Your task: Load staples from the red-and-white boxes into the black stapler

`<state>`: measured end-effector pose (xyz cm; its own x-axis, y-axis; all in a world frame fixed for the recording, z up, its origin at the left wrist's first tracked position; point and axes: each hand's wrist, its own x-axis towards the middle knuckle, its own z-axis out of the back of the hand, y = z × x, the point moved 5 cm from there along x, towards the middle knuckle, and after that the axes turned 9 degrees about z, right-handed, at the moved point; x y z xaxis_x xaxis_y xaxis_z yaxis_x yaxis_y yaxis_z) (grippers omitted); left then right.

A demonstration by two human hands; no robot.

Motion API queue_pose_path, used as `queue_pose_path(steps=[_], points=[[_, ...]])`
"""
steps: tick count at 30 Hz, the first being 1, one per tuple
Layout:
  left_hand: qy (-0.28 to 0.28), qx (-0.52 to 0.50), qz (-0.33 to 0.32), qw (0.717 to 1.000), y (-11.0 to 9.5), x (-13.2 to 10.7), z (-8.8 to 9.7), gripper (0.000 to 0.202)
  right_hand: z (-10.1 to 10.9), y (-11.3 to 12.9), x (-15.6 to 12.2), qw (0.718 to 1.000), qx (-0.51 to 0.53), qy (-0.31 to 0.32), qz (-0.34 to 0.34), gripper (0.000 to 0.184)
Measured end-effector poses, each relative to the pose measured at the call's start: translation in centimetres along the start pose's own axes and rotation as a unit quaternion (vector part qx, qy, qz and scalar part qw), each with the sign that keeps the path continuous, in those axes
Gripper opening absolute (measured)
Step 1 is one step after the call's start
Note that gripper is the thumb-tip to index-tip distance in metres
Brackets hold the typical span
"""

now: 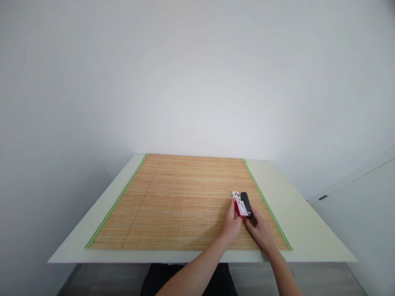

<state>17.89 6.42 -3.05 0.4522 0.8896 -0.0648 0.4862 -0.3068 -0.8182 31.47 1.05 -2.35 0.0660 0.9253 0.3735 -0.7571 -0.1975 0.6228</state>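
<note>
My left hand (pixel 232 223) is closed around a small red and white box (pixel 240 204) with printing and a pale label on its upper face. Right beside that box, on its right, lies a long black stapler (pixel 246 204). The thumb and fingers of my right hand (pixel 261 232) grip the stapler at its near end. Box and stapler are side by side, close together or touching, over the right part of the bamboo mat (pixel 173 197). My fingers hide parts of the lower ends of both.
The mat has green edging and covers much of a white table (pixel 296 213). A plain white wall (pixel 197 82) rises behind the table. To the right is a white panel with a small dark handle (pixel 322 197). The table's front edge runs beneath my forearms.
</note>
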Motion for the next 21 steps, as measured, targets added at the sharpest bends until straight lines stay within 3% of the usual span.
queue_pose_path(steps=[6, 12, 16, 21], points=[[-0.017, 0.033, -0.002, 0.999, -0.5, -0.5, 0.6, 0.085, -0.2, -0.5, -0.1, 1.000, -0.004, 0.003, -0.003, 0.064], [-0.055, 0.151, -0.005, 0.987, -3.6, -2.3, -0.1, 0.080, -0.4, -0.8, 0.0, 1.000, -0.012, 0.009, -0.001, 0.067], [-0.065, 0.173, -0.006, 0.983, -5.3, -3.0, -0.6, 0.077, -0.5, -1.1, -0.1, 1.000, -0.025, 0.018, -0.001, 0.067], [-0.062, 0.186, -0.007, 0.980, -5.3, -3.1, -0.5, 0.075, -0.3, -0.9, -0.1, 1.000, -0.024, 0.011, -0.006, 0.067]])
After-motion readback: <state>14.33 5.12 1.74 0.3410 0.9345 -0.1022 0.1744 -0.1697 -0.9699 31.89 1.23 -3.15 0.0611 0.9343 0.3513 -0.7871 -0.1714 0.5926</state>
